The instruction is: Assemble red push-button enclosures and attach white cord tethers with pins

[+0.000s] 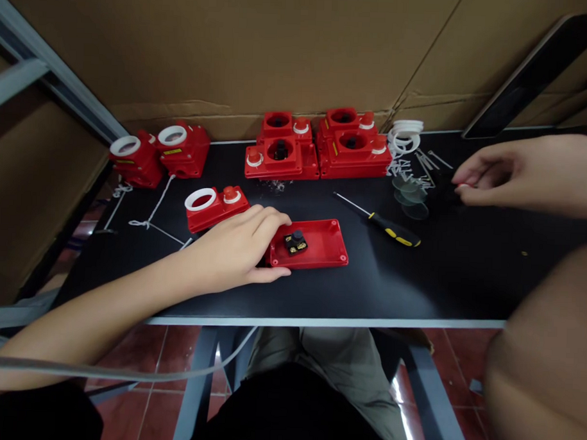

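Note:
My left hand [247, 244] grips the left end of an open red plastic box [324, 243], thumb at the near side and fingers at the far side. A black switch block [295, 243] with brass terminals sits inside that box. Just beyond my wrist lies a red cover [211, 211] with a white ring and an orange-red lens. Over the right part of the table, my right hand [497, 172] has thumb and fingers pinched together; any small thing in them is too unclear to name. Loose screws [423, 163] lie nearest to it.
A screwdriver [394, 231] lies right of the box. Clear discs [412, 202] and white rings [406, 134] lie behind it. Red units [283, 155] line the cardboard wall [280, 46]; two more units [183, 153] with strings stand at left. A dark panel [534, 74] leans at right.

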`<state>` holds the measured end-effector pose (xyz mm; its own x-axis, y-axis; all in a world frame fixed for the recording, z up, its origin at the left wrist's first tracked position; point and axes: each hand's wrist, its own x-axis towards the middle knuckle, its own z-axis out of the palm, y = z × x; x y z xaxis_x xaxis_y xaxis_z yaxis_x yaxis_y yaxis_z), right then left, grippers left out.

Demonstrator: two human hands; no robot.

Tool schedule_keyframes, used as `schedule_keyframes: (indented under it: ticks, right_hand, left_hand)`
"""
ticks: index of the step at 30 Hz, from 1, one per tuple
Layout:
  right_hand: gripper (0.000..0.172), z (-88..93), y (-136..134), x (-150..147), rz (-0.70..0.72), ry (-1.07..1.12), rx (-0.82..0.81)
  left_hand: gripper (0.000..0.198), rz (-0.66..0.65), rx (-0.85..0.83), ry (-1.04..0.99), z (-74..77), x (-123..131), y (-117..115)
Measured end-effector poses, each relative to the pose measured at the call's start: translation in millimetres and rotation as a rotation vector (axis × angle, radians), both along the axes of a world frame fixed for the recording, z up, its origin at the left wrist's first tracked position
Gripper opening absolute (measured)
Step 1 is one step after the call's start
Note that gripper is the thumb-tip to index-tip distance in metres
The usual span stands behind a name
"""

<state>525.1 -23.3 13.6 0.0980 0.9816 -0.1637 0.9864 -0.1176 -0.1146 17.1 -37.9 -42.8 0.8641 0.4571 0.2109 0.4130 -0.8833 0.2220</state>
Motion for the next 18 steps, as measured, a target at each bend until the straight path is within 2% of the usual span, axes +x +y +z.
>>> schedule_keyframes:
  ticks: [2,4,7,13,18]
  right_hand:
    - [0.060,5.5,-1,-3,-0.058,0.062,-0.064]
    - [0.076,10.5,-2,-7,-0.076,0.084,-0.038]
    - [0.084,14.5,-3,-16,-0.082,0.104,-0.038]
    - [0.081,15.5,-9,-24,-0.112,0.087,0.000]
    - [0.055,13.2,-18,-29,-0.142,0.087,0.097]
  left_hand:
    - [0.064,0.004,-0.004,0.010,0.2,0,0]
    - [0.063,0.006,-0.009,0.021,0.5,0,0]
    - [0.063,0.013,-0.020,0.035,1.1,0,1]
    - [0.062,0.020,-0.034,0.056,4.5,0,3]
    - [0.060,0.017,-0.036,0.064,8.1,-2,2]
